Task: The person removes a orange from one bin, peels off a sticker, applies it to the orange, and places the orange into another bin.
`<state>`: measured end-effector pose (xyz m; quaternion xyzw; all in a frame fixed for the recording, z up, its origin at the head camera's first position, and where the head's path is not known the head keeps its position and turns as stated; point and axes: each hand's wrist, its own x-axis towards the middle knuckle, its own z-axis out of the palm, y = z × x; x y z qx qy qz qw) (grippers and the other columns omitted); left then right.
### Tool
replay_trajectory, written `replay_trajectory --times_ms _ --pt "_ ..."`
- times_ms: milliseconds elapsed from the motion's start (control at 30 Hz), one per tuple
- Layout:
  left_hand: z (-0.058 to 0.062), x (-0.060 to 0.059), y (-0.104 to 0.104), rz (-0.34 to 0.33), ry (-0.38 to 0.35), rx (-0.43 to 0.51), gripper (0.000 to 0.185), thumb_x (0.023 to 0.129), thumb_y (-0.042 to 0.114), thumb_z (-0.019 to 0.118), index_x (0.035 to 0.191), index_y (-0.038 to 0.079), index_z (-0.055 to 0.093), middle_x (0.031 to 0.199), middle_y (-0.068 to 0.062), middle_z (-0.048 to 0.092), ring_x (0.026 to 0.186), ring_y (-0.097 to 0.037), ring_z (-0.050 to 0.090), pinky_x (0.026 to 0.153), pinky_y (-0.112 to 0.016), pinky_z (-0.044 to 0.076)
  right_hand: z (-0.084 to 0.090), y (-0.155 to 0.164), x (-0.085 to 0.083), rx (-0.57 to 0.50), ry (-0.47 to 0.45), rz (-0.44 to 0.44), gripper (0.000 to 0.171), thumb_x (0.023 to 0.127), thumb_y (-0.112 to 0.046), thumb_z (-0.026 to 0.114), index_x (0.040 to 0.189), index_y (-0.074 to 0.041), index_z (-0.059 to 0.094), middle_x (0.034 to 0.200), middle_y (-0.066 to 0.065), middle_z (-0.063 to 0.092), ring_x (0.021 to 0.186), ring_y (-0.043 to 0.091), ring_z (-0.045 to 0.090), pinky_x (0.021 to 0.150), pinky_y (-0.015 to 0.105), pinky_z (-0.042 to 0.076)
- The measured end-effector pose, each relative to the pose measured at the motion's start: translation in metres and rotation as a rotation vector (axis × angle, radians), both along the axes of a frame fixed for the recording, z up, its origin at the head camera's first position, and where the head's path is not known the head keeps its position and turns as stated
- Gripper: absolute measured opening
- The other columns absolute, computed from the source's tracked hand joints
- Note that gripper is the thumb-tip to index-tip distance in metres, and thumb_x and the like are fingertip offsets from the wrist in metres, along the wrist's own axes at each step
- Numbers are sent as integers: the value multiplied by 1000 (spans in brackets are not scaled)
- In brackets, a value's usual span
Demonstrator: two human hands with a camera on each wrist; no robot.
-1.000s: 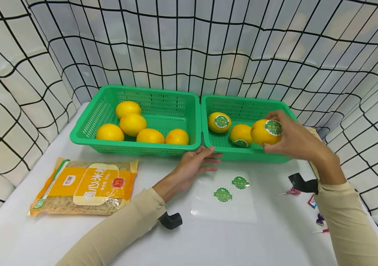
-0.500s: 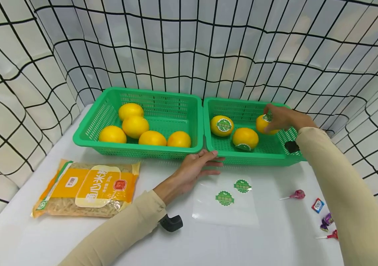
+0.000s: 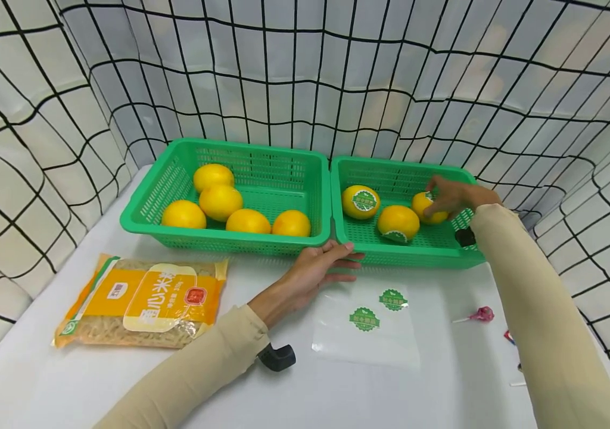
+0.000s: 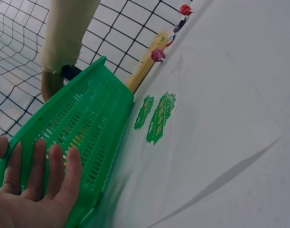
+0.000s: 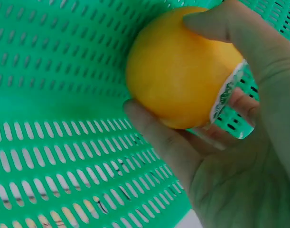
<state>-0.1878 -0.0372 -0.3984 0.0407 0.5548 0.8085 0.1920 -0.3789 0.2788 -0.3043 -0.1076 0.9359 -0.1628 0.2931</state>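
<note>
In the head view my right hand (image 3: 452, 196) reaches into the right green basket (image 3: 412, 258) and grips a yellow-orange orange (image 3: 422, 204). The right wrist view shows thumb and fingers round this orange (image 5: 168, 71), a white-edged green sticker (image 5: 225, 95) on its side. Two more stickered oranges stand left of it in the same basket, one farther back (image 3: 357, 196) and one nearer (image 3: 398, 219). My left hand (image 3: 313, 271) is at the front where both baskets meet. In the left wrist view its spread fingers (image 4: 54, 173) lie against the basket wall.
The left green basket (image 3: 230, 242) holds several oranges without visible stickers. A clear sheet (image 3: 369, 351) with two green stickers (image 3: 364, 319) lies in front. A bag of dry noodles (image 3: 144, 304) lies at left, a lollipop (image 3: 483, 314) at right. Black netting surrounds the table.
My right hand has lowered the stickered orange into the right part of the right basket and moved slightly. My left hand has stayed at the basket fronts.
</note>
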Motion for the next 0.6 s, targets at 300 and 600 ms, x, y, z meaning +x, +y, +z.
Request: replay_trajectory --times_ms 300,600 --pt "0 0 -2 -14 7 -3 30 109 26 62 111 -4 58 139 -23 68 131 -41 64 99 -42 61 1 3 2 -56 40 45 73 100 -12 68 153 7 21 148 45 29 130 60 45 104 66 52" --pt "0 3 -4 -43 11 -35 33 109 29 62 123 -2 62 133 -18 72 125 -36 68 99 -42 61 5 5 8 -7 43 70 78 100 -15 71 157 7 22 156 50 23 136 66 40 105 70 49"
